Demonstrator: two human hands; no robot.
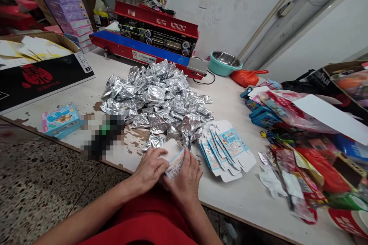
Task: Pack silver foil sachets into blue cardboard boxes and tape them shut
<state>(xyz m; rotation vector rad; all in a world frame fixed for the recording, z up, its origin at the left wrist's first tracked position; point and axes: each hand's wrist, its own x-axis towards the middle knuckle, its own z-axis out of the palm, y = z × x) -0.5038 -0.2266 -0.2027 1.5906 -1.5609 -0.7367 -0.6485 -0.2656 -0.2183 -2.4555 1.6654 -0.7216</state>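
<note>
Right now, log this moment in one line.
left hand: holding carton; right hand: holding same carton; foil packets: heaped ahead; flat boxes: overlapping at right

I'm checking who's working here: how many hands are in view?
2: the left hand at the left of a small carton, the right hand at its right. No others show.

The white worktop (244,193), its surface worn through along the near left edge, stood above a speckled floor (43,176), near a marked white wall (238,4).
</note>
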